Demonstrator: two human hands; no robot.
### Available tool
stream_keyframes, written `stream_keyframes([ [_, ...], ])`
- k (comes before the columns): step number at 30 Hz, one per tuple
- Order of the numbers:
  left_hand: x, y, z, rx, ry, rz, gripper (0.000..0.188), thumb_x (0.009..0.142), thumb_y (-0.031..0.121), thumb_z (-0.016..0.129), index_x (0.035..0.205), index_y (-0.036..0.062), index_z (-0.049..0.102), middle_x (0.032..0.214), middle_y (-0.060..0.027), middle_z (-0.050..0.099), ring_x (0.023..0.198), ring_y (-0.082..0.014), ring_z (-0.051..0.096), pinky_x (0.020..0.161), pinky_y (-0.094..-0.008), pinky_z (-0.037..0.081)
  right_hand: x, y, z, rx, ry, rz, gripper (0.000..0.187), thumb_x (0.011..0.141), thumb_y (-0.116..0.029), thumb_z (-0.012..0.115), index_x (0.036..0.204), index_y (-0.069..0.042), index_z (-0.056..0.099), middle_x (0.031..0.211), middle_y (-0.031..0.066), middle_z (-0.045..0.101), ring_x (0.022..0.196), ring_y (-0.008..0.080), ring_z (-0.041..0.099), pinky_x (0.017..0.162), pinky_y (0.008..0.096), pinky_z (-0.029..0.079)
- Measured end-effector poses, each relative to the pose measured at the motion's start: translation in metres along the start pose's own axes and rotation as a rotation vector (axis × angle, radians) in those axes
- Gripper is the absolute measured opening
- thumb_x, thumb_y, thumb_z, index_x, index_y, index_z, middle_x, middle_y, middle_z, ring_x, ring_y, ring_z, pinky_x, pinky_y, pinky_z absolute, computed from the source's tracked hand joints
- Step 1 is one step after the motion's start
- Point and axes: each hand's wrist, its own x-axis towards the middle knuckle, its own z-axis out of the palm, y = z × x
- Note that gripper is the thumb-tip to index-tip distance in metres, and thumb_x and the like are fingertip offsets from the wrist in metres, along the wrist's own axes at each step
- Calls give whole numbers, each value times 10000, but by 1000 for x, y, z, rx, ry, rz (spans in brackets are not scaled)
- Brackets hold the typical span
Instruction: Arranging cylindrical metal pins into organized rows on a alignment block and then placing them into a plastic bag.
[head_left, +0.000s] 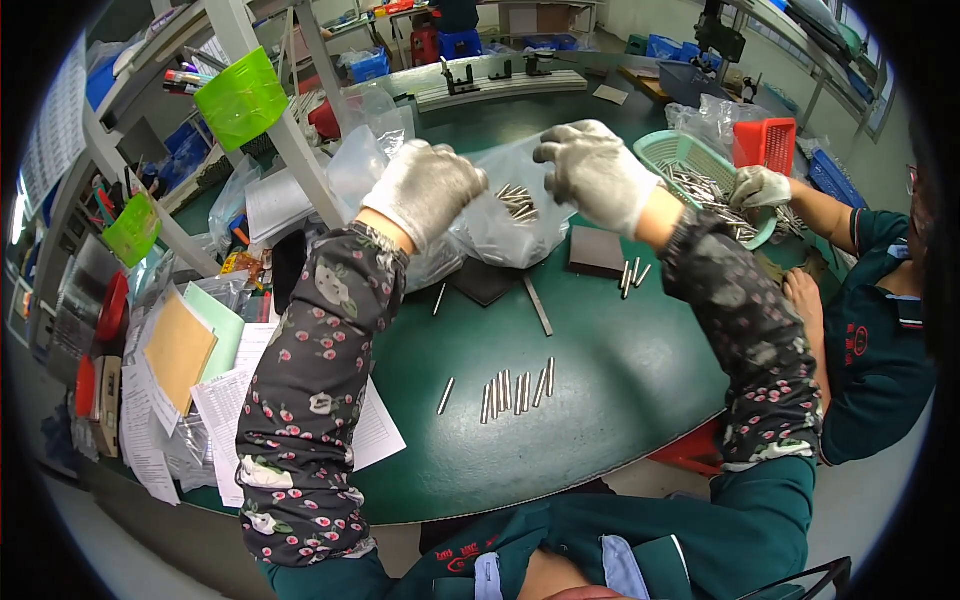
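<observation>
A clear plastic bag (500,242) with several shiny metal pins (517,203) inside stands on the green table. My left hand (428,190), in a whitish glove, is closed on the left side of its mouth. Across from it, my right hand (598,172), gloved too, has its fingers curled at the bag's right upper edge. Nearer to me lies a loose row of metal pins (517,392), with a single pin (446,396) to its left. Three more pins (634,275) lie beside a dark rectangular block (596,250), below my right hand.
A flat metal strip (538,306) and a dark pad (484,281) lie before the bag. At right, a co-worker's gloved hand (760,188) reaches into a green basket (690,148) of metal pins. Papers (375,430) cover the left side; a shelf post (275,120) rises there.
</observation>
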Motion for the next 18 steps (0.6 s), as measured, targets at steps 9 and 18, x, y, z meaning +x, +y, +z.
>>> stream_keyframes([
  [9, 12, -29, 3, 147, 16, -225, 138, 787, 96, 573, 867, 192, 632, 822, 25, 656, 884, -179, 635, 750, -357, 464, 12, 32, 7, -103, 79, 387, 173, 671, -71, 637, 825, -110, 704, 1056, 67, 629, 1039, 256, 547, 868, 370, 424],
  [18, 12, 1, -11, 100, -31, -182, 268, 789, 67, 540, 1032, 163, 596, 944, -18, 624, 939, -207, 598, 771, -369, 446, -51, 45, 28, 461, 354, 417, 495, 776, -134, 643, 1251, -62, 524, 1220, 161, 565, 1132, 277, 536, 965, 354, 420],
])
